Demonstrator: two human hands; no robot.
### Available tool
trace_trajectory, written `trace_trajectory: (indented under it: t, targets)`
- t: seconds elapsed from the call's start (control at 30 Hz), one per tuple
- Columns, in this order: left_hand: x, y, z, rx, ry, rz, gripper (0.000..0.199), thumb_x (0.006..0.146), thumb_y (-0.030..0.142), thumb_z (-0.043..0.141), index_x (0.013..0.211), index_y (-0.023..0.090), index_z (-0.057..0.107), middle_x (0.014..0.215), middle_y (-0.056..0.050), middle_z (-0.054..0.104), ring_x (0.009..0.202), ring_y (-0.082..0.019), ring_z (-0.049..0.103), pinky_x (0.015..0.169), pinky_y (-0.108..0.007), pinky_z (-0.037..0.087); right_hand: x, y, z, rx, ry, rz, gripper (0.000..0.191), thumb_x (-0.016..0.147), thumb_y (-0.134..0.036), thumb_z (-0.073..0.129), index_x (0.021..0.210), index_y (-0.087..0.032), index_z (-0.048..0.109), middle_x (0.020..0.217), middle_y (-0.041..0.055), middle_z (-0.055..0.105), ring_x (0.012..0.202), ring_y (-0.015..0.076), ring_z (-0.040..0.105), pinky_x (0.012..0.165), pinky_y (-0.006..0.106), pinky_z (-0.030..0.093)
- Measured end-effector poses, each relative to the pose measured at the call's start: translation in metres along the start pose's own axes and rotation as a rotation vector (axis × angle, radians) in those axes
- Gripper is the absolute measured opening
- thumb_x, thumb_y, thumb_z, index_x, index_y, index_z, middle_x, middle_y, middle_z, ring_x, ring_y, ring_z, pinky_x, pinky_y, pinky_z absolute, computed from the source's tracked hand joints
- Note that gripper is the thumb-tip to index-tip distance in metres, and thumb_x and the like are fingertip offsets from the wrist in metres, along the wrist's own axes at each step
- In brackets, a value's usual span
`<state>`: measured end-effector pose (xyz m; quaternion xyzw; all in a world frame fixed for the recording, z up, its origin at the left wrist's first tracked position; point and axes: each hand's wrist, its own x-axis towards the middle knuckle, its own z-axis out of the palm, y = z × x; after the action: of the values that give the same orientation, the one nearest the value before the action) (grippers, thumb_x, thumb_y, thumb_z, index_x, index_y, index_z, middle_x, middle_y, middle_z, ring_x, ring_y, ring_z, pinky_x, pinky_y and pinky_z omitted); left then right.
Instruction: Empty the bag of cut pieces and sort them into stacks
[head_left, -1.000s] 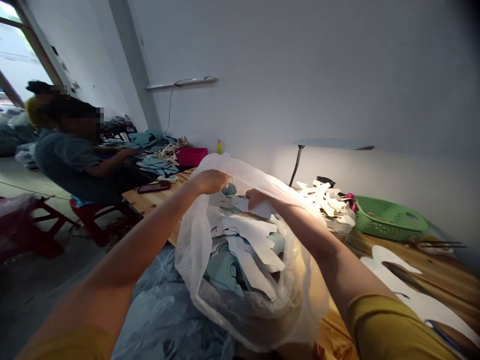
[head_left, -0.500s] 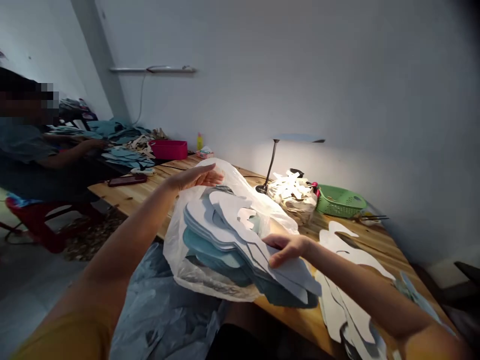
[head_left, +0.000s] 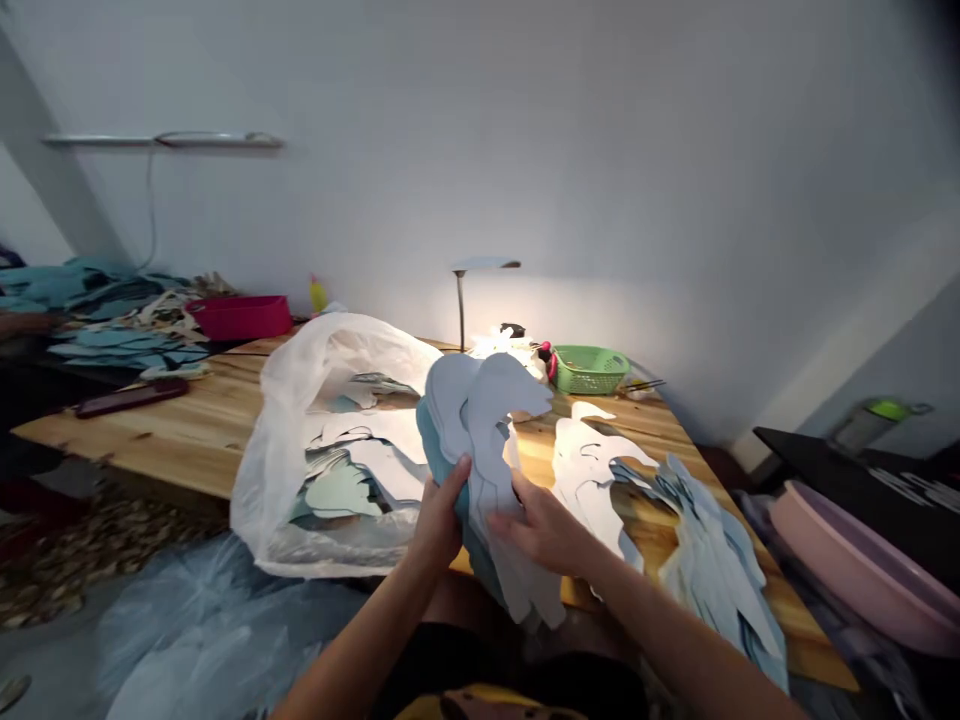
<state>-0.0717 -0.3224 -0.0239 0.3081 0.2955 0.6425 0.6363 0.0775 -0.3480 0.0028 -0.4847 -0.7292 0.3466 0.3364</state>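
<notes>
Both my left hand (head_left: pixel 441 518) and my right hand (head_left: pixel 541 530) grip a thick stack of white and pale blue cut-out shapes (head_left: pixel 484 440), held nearly upright above the table's front edge. Its lower part is partly hidden by my fingers. To the left of my hands, a translucent white plastic bag (head_left: pixel 289 440) lies open, with more cut-out pieces (head_left: pixel 360 450) inside. Further loose white and blue cut-outs (head_left: pixel 600 480) lie on the wooden table (head_left: pixel 187 430) to the right of my right hand.
A green plastic basket (head_left: pixel 589 368) and a desk lamp (head_left: pixel 461 300) stand at the table's back. Further left are a magenta tub (head_left: pixel 240 317), blue pieces (head_left: pixel 112 340) and a dark phone (head_left: pixel 131 398). A pink basin (head_left: pixel 862 565) sits low at right.
The stack has left the bag and now stands upright between both hands. The bag lies left of my hands, and the whole scene has shifted left in the view.
</notes>
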Motion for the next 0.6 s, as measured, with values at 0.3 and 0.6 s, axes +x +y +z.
trace_trajectory:
  t: [0.3, 0.6]
  targets:
    - [0.028, -0.032, 0.029, 0.131, -0.163, -0.27, 0.051, 0.058, 0.047, 0.092, 0.086, 0.009, 0.074, 0.073, -0.008, 0.075, 0.056, -0.019, 0.069, 0.053, -0.026, 0.057, -0.021, 0.035, -0.012, 0.375, 0.404, 0.027, 0.043, 0.077, -0.042, 0.073, 0.112, -0.021, 0.059, 0.102, 0.0058, 0.069, 0.091, 0.0236, 0.067, 0.082, 0.039, 0.057]
    - [0.06, -0.038, 0.024, 0.009, -0.1, -0.441, 0.034, 0.064, 0.035, 0.089, 0.079, 0.012, 0.068, 0.067, -0.001, 0.069, 0.055, -0.014, 0.067, 0.06, -0.026, 0.062, -0.041, 0.068, -0.069, 0.741, 0.587, 0.215, 0.044, 0.078, -0.043, 0.073, 0.113, -0.02, 0.059, 0.069, -0.006, 0.054, 0.046, 0.0073, 0.044, 0.038, 0.018, 0.039]
